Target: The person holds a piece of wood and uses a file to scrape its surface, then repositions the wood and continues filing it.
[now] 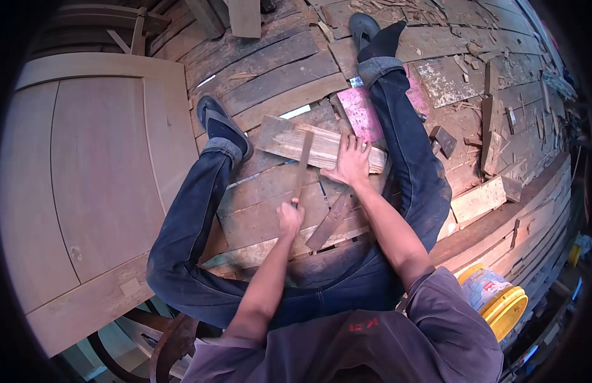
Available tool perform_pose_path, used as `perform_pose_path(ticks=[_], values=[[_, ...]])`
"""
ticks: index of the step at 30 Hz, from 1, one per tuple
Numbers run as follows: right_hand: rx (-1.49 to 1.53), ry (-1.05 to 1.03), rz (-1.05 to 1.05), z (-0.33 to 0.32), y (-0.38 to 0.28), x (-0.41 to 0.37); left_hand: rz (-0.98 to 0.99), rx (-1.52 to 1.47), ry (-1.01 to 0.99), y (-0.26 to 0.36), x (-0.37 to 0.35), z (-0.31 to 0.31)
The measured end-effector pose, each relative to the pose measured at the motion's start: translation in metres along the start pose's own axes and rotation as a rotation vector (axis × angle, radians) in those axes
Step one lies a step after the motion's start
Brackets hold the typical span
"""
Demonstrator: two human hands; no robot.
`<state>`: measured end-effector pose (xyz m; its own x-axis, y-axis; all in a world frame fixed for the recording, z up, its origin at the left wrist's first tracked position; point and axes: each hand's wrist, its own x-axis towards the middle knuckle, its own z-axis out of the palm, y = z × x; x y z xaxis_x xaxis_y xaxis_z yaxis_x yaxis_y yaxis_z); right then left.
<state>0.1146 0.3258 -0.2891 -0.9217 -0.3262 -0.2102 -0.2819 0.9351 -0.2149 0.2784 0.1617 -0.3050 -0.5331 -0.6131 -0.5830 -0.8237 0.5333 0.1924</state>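
My left hand (290,218) is closed round the handle of a long, narrow, flat-bladed tool (304,158). Its blade points away from me, and the far end overlaps a pale, rough wooden board (296,142) on the floor between my legs. On the right part of that board lies my right hand (352,159), fingers spread over the top and thumb out toward the near edge. A flat brown piece of wood (329,223) slants across the floor just below the board.
A large panelled wooden door (104,159) lies to my left. Pink sheets (361,113) show beside my right leg. Wood blocks (444,142) and chips litter the plank floor on the right. A yellow-lidded bucket (505,313) is near my right elbow, by stacked planks (500,239).
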Motion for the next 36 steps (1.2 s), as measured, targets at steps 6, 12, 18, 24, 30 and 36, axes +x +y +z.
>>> perform_pose_path(ticks=[6, 12, 18, 24, 30, 36], values=[[0.012, -0.008, 0.004, 0.0, 0.001, 0.0, 0.038, -0.128, -0.015, 0.071, 0.05, -0.031], [0.009, -0.023, 0.009, -0.004, 0.002, 0.004, 0.099, -0.017, 0.188, -0.001, 0.032, 0.014], [0.006, -0.009, 0.0, -0.003, 0.002, 0.003, -0.023, 0.018, 0.024, -0.014, 0.027, -0.013], [0.005, 0.004, 0.022, 0.002, -0.001, 0.001, 0.091, 0.013, 0.049, 0.052, 0.054, -0.034], [0.008, 0.019, 0.005, 0.003, 0.0, 0.0, -0.045, 0.031, 0.134, -0.011, 0.038, -0.014], [0.006, -0.005, 0.011, -0.004, -0.001, 0.002, -0.022, 0.145, 0.032, 0.019, 0.04, -0.083]])
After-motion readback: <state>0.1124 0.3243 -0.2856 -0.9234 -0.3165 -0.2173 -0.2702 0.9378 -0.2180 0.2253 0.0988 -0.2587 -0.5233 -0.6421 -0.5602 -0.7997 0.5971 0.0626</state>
